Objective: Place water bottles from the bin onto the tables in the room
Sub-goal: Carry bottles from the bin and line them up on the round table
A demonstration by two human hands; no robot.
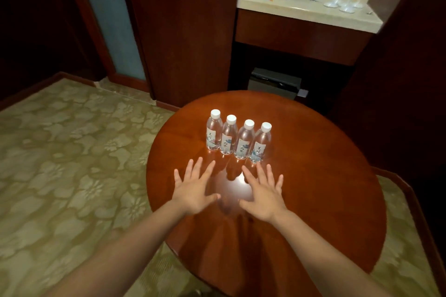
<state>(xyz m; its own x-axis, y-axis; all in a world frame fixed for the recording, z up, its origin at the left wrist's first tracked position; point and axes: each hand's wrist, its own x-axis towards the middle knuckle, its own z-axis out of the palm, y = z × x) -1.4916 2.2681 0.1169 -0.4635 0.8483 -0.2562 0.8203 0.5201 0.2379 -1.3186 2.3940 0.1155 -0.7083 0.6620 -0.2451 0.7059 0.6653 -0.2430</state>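
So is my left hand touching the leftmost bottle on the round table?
Apart. The head view shows the left hand open, its fingertips ending short of the leftmost bottle, with a strip of bare table between them.

Characters on the bottle labels (260, 150) are illegible.

Floor: floral beige carpet (72, 164)
Back wall: pale stone counter (301, 13) — glasses (345, 6) clustered at its right end
Below: grey box (275, 83) in the dark recess

Glossy wooden table (313, 176) (clear plastic bottles (237, 138))
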